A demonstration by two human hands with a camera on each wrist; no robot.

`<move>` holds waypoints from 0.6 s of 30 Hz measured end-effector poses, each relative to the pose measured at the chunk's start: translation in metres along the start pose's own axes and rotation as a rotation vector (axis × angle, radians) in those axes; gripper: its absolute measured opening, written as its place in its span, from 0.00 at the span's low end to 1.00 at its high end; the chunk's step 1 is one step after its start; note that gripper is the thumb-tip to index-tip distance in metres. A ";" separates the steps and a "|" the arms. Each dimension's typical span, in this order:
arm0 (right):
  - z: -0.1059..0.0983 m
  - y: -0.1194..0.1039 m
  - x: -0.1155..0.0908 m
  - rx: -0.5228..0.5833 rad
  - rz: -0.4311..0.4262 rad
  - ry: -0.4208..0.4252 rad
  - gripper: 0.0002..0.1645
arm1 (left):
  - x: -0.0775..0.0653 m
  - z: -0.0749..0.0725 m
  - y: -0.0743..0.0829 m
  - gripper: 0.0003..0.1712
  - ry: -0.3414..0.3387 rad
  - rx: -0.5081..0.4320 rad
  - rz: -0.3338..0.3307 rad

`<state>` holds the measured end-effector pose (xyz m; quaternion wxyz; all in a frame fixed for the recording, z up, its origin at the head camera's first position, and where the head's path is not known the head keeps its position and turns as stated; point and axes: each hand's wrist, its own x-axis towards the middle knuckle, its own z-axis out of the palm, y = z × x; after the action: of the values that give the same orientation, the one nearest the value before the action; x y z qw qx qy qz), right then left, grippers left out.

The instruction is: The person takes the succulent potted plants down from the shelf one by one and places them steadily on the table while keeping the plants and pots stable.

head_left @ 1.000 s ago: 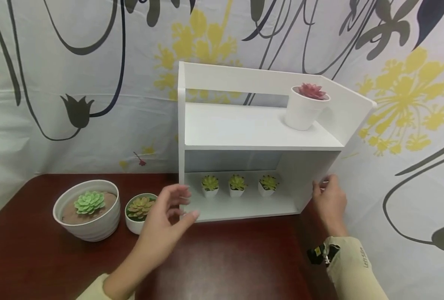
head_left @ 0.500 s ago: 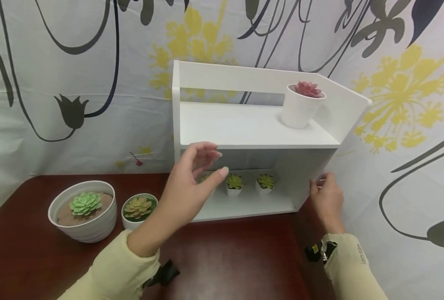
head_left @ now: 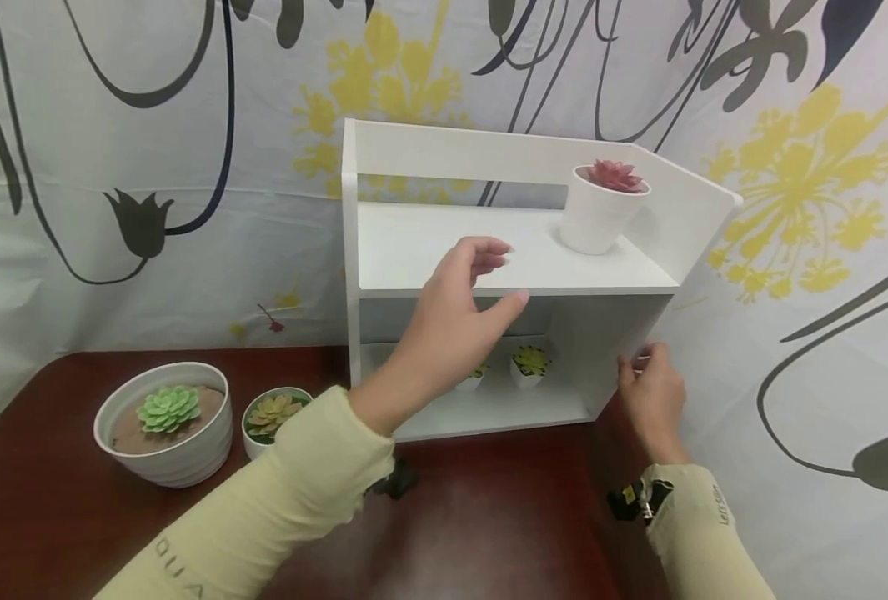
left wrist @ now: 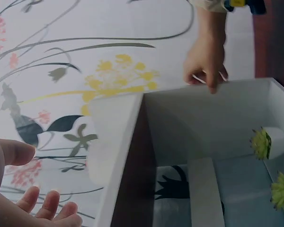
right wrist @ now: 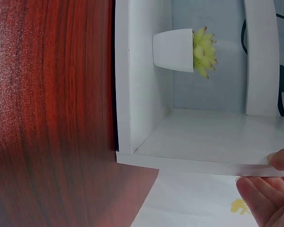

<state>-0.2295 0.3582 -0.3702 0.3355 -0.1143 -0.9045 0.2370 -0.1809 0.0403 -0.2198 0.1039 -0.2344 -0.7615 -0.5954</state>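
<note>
A white two-tier shelf unit (head_left: 406, 237) stands on the dark red table. My left hand (head_left: 454, 329) hovers in front of its upper board, fingers and thumb spread with nothing between them. To the right of that hand, a white pot (head_left: 599, 218) with a red succulent (head_left: 614, 175) sits on the upper board. My right hand (head_left: 652, 404) grips the front edge of the right side panel (right wrist: 208, 166), thumb on the inner face and fingers outside. Small potted green succulents (head_left: 529, 367) stand on the lower board, partly hidden behind the left hand and forearm.
Left of the shelf are a large white bowl-like pot (head_left: 169, 458) with a green succulent and a smaller white pot (head_left: 252, 446) with an orange-green one, partly behind the sleeve. A patterned cloth (head_left: 278, 167) hangs behind and to the right.
My left hand has moved right and up, from beside the shelf's left panel to before the upper board. The right hand keeps its grip on the side panel. The view has shifted slightly.
</note>
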 end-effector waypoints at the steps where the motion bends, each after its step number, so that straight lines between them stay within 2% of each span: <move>1: 0.000 0.000 0.000 0.000 0.001 -0.001 0.13 | 0.005 0.003 0.000 0.26 -0.001 0.004 -0.004; 9: -0.001 0.000 -0.002 -0.001 0.005 -0.004 0.14 | 0.046 0.019 -0.005 0.26 0.043 0.001 -0.085; 18: 0.001 -0.001 -0.001 -0.008 0.000 0.014 0.13 | 0.078 0.033 -0.006 0.28 0.055 -0.002 -0.195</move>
<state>-0.2295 0.3565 -0.3712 0.3415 -0.1173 -0.9031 0.2323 -0.2481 0.0893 -0.2000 0.0660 -0.1427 -0.7769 -0.6097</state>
